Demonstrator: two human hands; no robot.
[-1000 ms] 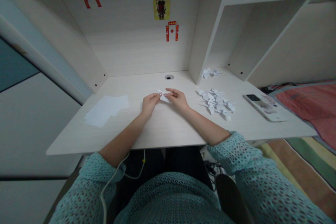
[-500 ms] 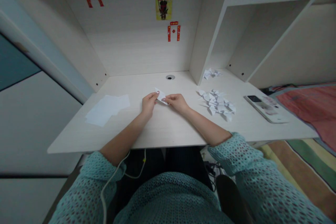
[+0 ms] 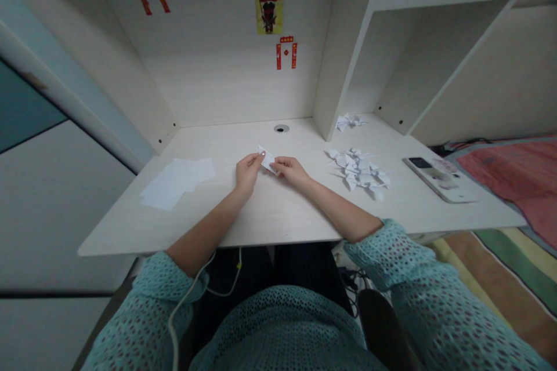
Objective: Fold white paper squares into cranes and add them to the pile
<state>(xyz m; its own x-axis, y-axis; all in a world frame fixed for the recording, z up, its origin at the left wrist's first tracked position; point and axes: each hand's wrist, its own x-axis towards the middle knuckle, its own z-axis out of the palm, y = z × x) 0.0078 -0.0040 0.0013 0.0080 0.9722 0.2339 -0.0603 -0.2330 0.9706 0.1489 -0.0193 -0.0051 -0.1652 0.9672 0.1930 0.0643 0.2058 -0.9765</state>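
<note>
A pale desk (image 3: 278, 214) bore white sheets (image 3: 176, 182) at left and a folded-paper pile (image 3: 359, 171) at right. Between them, the left hand (image 3: 246, 174) and right hand (image 3: 294, 171) pinched opposite sides of a small folded paper (image 3: 267, 159). The right's spread fingers had just gathered in — folding seemed unfinished.

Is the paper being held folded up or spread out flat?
Folded: the held paper is small and pointed, unlike the flat sheets on the left. Its folds are too small to count.
</note>
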